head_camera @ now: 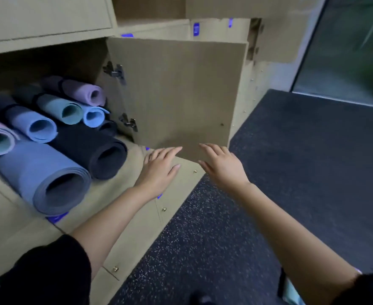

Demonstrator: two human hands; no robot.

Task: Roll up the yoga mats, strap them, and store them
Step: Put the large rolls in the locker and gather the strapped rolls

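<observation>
Mats [49,133], rolled, stacked in open cabinet compartment [38,60] at left of frame: large blue roll [33,172] frontmost, navy roll [88,148] touching it, smaller blue, teal and purple rolls behind. Cabinet door [176,91] stands open at centre. left hand [159,170] and right hand [221,167] both flat, fingers straight, holding nothing, at door's lower edge; contact with door cannot be told. Speckled floor [291,183] at lower right.

Rolled mats [49,133] are lying stacked inside the cabinet compartment [38,62] at left. Its door [176,91] is standing open to their right, with the left hand [159,168] and right hand [220,166] hovering side by side near its lower edge.
</observation>
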